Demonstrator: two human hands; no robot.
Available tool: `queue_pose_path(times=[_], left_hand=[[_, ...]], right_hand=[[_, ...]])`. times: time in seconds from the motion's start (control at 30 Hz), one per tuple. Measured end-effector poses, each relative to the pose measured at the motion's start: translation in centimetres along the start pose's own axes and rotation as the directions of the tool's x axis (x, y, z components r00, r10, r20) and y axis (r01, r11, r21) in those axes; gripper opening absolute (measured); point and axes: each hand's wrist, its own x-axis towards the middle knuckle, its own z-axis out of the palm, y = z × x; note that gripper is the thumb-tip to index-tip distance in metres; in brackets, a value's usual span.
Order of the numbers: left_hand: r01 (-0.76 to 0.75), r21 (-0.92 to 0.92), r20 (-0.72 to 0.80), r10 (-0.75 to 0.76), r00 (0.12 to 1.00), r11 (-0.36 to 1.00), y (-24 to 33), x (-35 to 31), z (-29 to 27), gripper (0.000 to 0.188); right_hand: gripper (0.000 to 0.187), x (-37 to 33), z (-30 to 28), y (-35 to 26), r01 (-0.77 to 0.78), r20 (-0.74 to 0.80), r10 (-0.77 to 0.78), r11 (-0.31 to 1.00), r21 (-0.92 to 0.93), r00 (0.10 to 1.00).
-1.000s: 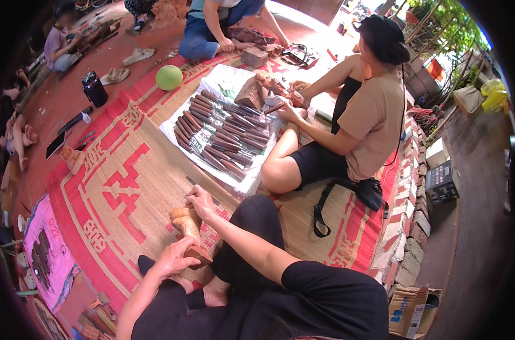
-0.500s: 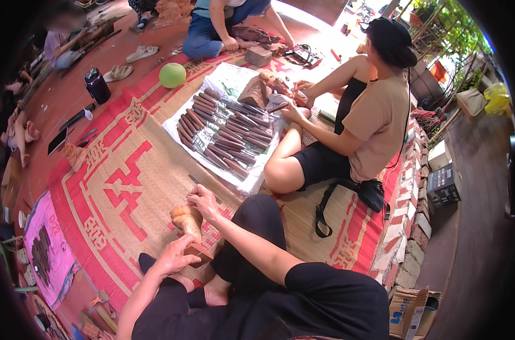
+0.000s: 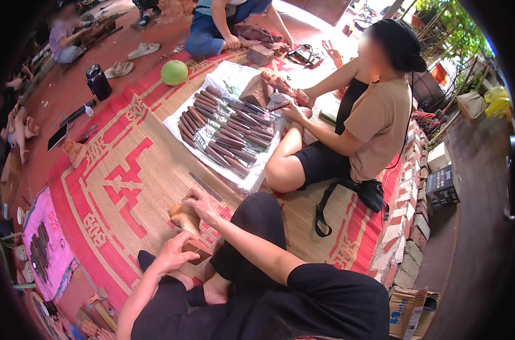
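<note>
A small carved wooden figure (image 3: 185,218) with a rounded top and narrower middle leans between my hands above the mat. My left hand (image 3: 172,253) is closed around its lower end, at the reddish-brown square block (image 3: 197,250). My right hand (image 3: 202,205) is at the rounded top, fingers curled and pinched. A thin, dark, flat tool (image 3: 199,182) shows beyond those fingers and seems to be in their grip; its working end is hard to make out.
A white sheet (image 3: 175,126) holds rows of wooden-handled carving tools (image 3: 235,133). To the right, a co-worker (image 3: 371,119) sits holding a tool by a wooden carving. A green ball-shaped thing (image 3: 174,72), dark flask (image 3: 98,83) and pink cloth (image 3: 56,283) lie around the patterned mat (image 3: 155,187).
My right hand has shifted slightly left and down, closer over the carving's top, and less of the thin tool shows. The co-worker at right has turned the head and raised one hand.
</note>
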Motion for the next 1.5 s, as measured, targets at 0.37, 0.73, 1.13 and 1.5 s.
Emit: queue_pose_path(times=[0.37, 0.73, 1.13, 1.5], left_hand=[[-0.071, 0.104, -0.005, 0.072, 0.997, 0.992, -0.3, 0.4, 0.3, 0.04], [-0.097, 0.106, 0.021, 0.095, 0.995, 0.99, -0.7, 0.5, 0.1, 0.041], [-0.138, 0.168, 0.062, 0.129, 0.99, 0.976, -1.0, 0.8, -0.1, 0.044], [-0.131, 0.181, 0.061, 0.122, 0.991, 0.975, -1.3, 0.3, -0.1, 0.041]], right_hand=[[0.017, 2.5, 0.0, 1.3, -0.245, -0.082, 0.244, 0.97, -0.005, 0.966], [0.019, 1.3, 1.2, 1.8, -0.028, -0.099, -0.007, 0.937, -0.348, 0.995], [0.016, 1.7, 1.0, 1.7, 0.101, -0.066, -0.133, 0.928, -0.357, 0.989], [0.012, 1.1, -3.2, 2.8, -0.386, 0.102, 0.374, 0.859, 0.336, 0.922]])
